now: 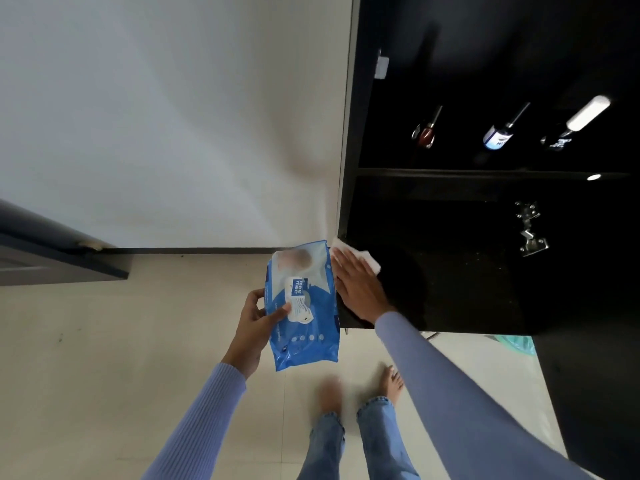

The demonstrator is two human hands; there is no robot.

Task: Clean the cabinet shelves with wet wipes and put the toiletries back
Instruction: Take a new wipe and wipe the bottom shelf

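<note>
1. Hands worked apart, one at the pack and one at the cabinet. The left hand (256, 315) gripped a blue plastic pack of wet wipes (302, 304), thumb lying across its white flap label and fingers curled round the pack's left edge, holding it in the air above the pale tiled floor (138, 341).
2. The right hand (358, 289) lay flat with straight fingers pressing a white wet wipe (369, 259) onto the black lower shelf (450, 289) of the dark open cabinet (349, 133), at the shelf's front left corner. Part of the wipe showed beyond the fingertips.
3. The pack hung just left of the cabinet's edge, close beside the right hand; whether the two touched could not be told.
4. On the black upper shelf (485, 172) stood three toiletries, well apart from each other: a small dark red bottle with a thin cap (426, 133), a small bottle with a pale blue label (496, 136), and a dark bottle with a long white cap (585, 114).
5. A silver metal hinge (529, 228) sat on the right inner wall of the lower compartment.
6. Both arms wore lilac ribbed sleeves (460, 403). Blue jeans (377, 445) and bare feet (391, 379) showed below on the floor.
7. A white wall (173, 116) filled the left side, with a dark grey door edge (52, 251) at the far left.
</note>
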